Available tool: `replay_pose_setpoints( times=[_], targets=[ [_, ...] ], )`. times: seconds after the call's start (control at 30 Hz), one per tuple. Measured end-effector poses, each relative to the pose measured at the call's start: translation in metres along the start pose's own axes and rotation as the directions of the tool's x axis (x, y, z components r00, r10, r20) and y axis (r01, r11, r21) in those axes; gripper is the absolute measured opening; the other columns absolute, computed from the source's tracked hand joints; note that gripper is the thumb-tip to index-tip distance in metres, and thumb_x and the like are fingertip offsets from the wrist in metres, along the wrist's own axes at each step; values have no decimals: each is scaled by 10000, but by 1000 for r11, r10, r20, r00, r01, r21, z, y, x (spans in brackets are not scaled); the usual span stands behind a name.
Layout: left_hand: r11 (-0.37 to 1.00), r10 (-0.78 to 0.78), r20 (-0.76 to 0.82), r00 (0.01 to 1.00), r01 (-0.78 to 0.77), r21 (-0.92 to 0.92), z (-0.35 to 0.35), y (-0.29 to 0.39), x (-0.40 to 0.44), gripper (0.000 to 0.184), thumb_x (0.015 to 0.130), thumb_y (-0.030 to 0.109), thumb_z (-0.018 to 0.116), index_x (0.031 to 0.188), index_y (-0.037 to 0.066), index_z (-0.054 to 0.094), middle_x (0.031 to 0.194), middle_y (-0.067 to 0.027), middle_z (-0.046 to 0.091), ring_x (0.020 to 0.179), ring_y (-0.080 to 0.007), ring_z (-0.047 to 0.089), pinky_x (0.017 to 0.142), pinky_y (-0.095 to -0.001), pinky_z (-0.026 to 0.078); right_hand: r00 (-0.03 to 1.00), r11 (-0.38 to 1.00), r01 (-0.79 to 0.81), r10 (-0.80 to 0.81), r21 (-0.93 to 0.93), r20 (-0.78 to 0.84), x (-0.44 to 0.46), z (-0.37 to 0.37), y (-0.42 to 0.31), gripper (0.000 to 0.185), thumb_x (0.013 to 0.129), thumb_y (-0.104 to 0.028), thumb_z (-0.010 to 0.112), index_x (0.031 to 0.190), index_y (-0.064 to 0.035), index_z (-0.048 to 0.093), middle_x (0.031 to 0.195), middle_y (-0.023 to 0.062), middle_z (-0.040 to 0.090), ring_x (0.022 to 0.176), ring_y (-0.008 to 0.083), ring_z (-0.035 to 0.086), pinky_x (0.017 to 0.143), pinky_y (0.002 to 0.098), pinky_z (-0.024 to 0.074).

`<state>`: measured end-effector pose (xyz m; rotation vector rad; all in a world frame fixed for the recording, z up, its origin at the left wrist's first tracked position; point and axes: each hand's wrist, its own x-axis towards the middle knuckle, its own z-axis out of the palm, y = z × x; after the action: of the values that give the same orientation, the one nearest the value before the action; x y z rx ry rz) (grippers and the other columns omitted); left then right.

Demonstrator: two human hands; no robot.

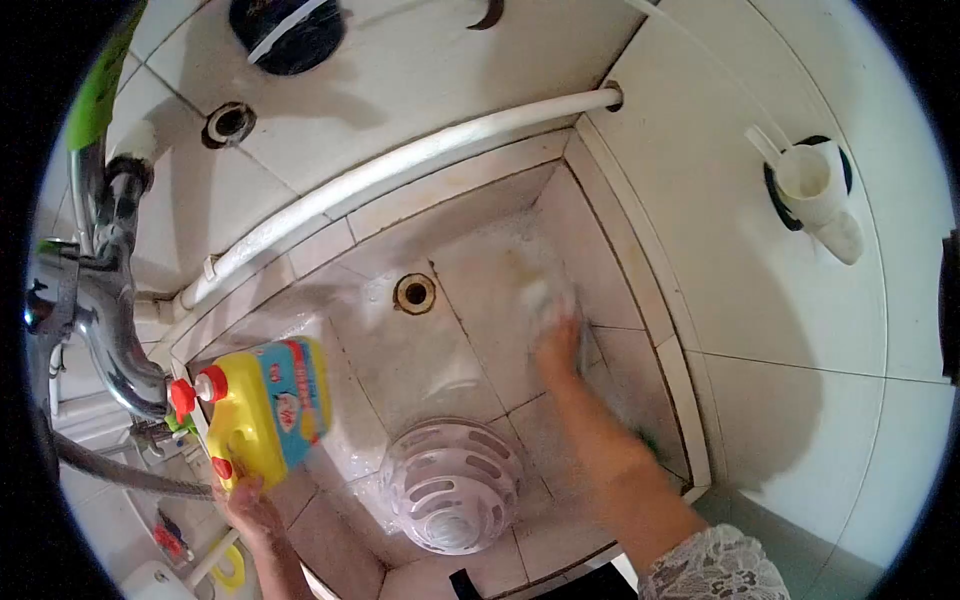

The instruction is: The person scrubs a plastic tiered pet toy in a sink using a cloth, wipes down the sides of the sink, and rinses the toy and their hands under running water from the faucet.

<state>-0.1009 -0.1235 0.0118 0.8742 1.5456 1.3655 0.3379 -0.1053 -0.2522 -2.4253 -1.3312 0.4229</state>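
Note:
My left hand is closed on the lower end of a yellow jug with a blue label and red cap parts, at the left edge of the tiled basin. On the basin floor at the right, my right hand is pressed down on a whitish, blurred thing that looks like a wet cloth or foam. Its fingers are smeared and partly hidden. Between the hands, a pale slotted plastic basket rests upside down near the basin's front. Suds and water lie on the tiles.
A round drain sits in the basin floor. A white pipe runs along the back wall. The chrome faucet and a metal hose are at the left. A white cup-like holder is on the right wall.

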Motion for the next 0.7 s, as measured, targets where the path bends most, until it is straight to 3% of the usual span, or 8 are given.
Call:
replay_pose_setpoints(
  times=[0.03, 0.13, 0.23, 0.43, 0.47, 0.53, 0.6, 0.7],
  targets=[
    [995, 29, -24, 999, -26, 97, -12, -5, 4, 512, 736, 174, 588, 1203, 3, 464, 1120, -80, 534, 999, -200, 523, 857, -338, 417, 992, 986, 115, -109, 122, -59, 35, -27, -44, 625, 701, -11, 580, 1288, -80, 377, 1342, 186, 337, 1216, 374, 344, 1052, 446, 250],
    [993, 66, -108, 992, -55, 104, -33, -18, 11, 481, 700, 24, 568, 1174, 8, 493, 1082, -67, 545, 995, -184, 516, 871, -315, 394, 998, 931, -55, 42, 361, 43, 77, -65, -124, 554, 720, 53, 524, 1255, -25, 399, 1320, 182, 369, 1233, 328, 344, 1034, 404, 293],
    [988, 33, -255, 966, 8, 156, -44, -35, 11, 409, 761, 78, 599, 1152, 12, 503, 1071, -60, 544, 984, -172, 507, 870, -314, 388, 968, 594, -11, 208, 805, -141, 90, -39, -148, 594, 715, 91, 495, 1284, -12, 361, 1360, 168, 340, 1265, 312, 316, 1040, 402, 298],
    [818, -49, 40, 998, 17, 575, -86, -31, 16, 515, 788, 232, 658, 1195, 4, 439, 1146, -74, 478, 1025, -204, 465, 909, -334, 353, 931, 332, 49, 326, 942, -164, 51, 14, -278, 794, 725, 105, 485, 1409, -53, 114, 1431, 121, 237, 1299, 265, 263, 1066, 349, 245],
    [753, 53, 197, 979, -168, 636, -102, -35, 17, 698, 707, 285, 724, 1244, 4, 378, 1222, -112, 409, 1115, -249, 408, 951, -377, 325, 926, 256, 3, 363, 967, -99, 51, 37, -283, 795, 735, 95, 471, 1416, -55, 89, 1441, 124, 215, 1316, 257, 230, 1073, 343, 223],
    [669, 86, 298, 951, -277, 690, -92, -24, 13, 782, 647, 291, 754, 1257, 1, 360, 1245, -138, 381, 1155, -276, 375, 970, -397, 308, 894, 273, -208, 444, 939, 69, 50, 66, -279, 742, 773, 37, 452, 1415, -48, 92, 1455, 158, 165, 1350, 262, 149, 1090, 334, 167],
    [554, 62, 357, 932, -330, 764, -99, -26, 10, 809, 605, 217, 743, 1274, -4, 343, 1274, -182, 351, 1193, -340, 347, 989, -414, 294, 943, 402, -293, 272, 867, 192, 45, 50, -266, 761, 727, 87, 395, 1409, -20, 76, 1438, 214, 168, 1335, 288, 183, 1093, 344, 152],
    [442, 106, 408, 907, -410, 798, -103, -49, 8, 740, 633, 136, 678, 1278, -2, 343, 1274, -202, 352, 1184, -372, 353, 989, -415, 296, 963, 579, -27, 233, 815, -134, 36, 10, -293, 778, 705, 96, 396, 1405, -3, 71, 1425, 252, 164, 1323, 307, 205, 1092, 348, 155]
  ],
)
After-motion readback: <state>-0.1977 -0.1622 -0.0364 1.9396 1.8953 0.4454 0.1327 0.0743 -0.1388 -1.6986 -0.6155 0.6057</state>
